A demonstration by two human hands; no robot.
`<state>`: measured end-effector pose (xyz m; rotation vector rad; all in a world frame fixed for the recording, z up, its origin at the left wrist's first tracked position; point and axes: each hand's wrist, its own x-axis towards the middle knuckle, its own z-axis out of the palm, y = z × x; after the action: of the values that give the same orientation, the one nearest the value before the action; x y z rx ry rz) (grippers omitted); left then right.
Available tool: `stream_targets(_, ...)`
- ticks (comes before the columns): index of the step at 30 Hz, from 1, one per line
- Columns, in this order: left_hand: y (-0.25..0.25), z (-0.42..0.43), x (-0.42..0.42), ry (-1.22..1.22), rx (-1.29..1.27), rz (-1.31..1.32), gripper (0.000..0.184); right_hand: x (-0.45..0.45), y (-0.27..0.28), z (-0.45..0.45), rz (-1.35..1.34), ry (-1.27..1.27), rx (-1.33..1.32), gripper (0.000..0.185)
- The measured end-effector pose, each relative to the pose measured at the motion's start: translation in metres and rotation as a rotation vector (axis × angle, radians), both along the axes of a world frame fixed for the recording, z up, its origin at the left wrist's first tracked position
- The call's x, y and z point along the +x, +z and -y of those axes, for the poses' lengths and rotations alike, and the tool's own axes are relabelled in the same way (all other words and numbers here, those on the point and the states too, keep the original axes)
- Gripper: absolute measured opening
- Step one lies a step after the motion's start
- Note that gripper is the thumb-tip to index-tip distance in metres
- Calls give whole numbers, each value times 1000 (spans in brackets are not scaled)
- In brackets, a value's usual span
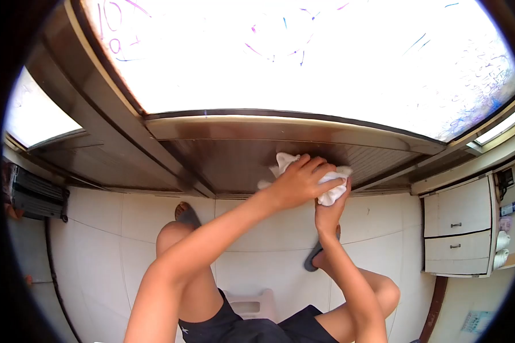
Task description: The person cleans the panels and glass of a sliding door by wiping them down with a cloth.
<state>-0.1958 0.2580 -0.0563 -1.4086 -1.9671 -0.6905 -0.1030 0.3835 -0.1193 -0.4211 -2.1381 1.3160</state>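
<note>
A crumpled white cloth (329,196) is bunched up against the brown lower panel (229,163) of a door. My left hand (304,182) lies over the cloth from the left, its fingers curled onto it. From below and to the right, my right hand (332,212) grips the same cloth, its fingers partly hidden behind the folds. The two hands are close together, and loose ends of the cloth stick out above and to the left of my left hand.
Above the panel is a bright pane (303,74) with coloured scribbles. My slippered feet stand on the tiled floor (257,228), with a pale plastic stool (263,300) below me. A white drawer cabinet (458,226) stands right; a dark rack-like object (37,191) is left.
</note>
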Motion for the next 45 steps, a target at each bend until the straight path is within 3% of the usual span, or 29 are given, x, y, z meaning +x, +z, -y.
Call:
stream_targets(2, 8, 6, 18, -36, -10, 283, 45, 5, -2, 13, 9, 39, -148, 96)
stream_targets(5, 11, 21, 37, -13, 78, 546, 48, 8, -21, 2, 97, 298, -52, 81)
stream_targets(7, 19, 40, 37, -103, 205, 898, 52, 10, 16, 7, 94, 424, -21, 66)
stream_targets(9, 47, 61, 44, -182, 383, 1304, 53, 21, 44, 0, 258, 711, -230, 87)
stream_targets(12, 61, 79, 56, -301, 662, 1535, 56, 43, 86, 15, 44, 793, -616, 119)
stream_targets(15, 58, 84, 76, -331, 879, 1657, 56, 61, 114, 32, 68, 877, -1008, 138)
stream_targets(18, 44, 82, 110, -300, 1020, 1704, 54, 70, 111, 59, 73, 891, -818, 139)
stream_targets(19, 27, 79, 115, -295, 1183, 1804, 56, 72, 107, 68, 94, 864, -697, 137)
stream_targets(20, 25, 84, 110, -377, 1103, 1911, 58, 71, 110, 78, 181, 731, -619, 133)
stream_targets(21, 24, 94, 99, -462, 1019, 2012, 61, 66, 97, 88, 77, 580, -564, 109)
stream_targets(22, 25, 102, 82, -618, 858, 2080, 64, 64, 94, 83, 253, 541, -876, 93)
stream_targets(23, 35, 105, 73, -481, 685, 2097, 64, 60, 97, 80, 431, 485, -1186, 78)
stream_targets(24, 25, 105, 61, -298, 434, 1941, 62, 54, 88, 71, 564, 423, -1436, 51)
stream_targets(25, 15, 104, 52, -123, 201, 1758, 60, 48, 83, 64, 579, 434, -1588, 47)
stream_targets(27, 9, 100, 50, 1, 197, 1570, 57, 34, 78, 46, 589, 351, -1744, 43)
stream_targets(28, 6, 99, 51, 61, 192, 1480, 56, 29, 78, 37, 570, 316, -1752, 42)
stream_targets(32, 4, 99, 68, 45, 388, 2004, 44, 8, 83, -19, 341, 182, -1574, 37)
stream_targets(35, -29, 96, 100, -5, 303, 2105, 42, -5, 85, -89, 193, 118, -1540, 30)
stream_targets(37, -45, 90, 124, -87, 125, 2188, 39, -12, 61, -136, 18, 39, -1384, 38)
stream_targets(39, -60, 85, 148, -244, -8, 2321, 37, -18, 84, -145, -73, -237, -1293, 42)
stream_targets(41, -64, 85, 164, -349, -159, 2286, 38, -29, 105, -135, -199, -369, -799, 77)
stream_targets(43, -59, 89, 173, -375, -304, 2173, 39, -41, 109, -98, -333, -490, -549, 85)
stream_targets(45, -47, 91, 176, -325, -428, 1976, 40, -40, 91, -70, -294, -403, -394, 89)
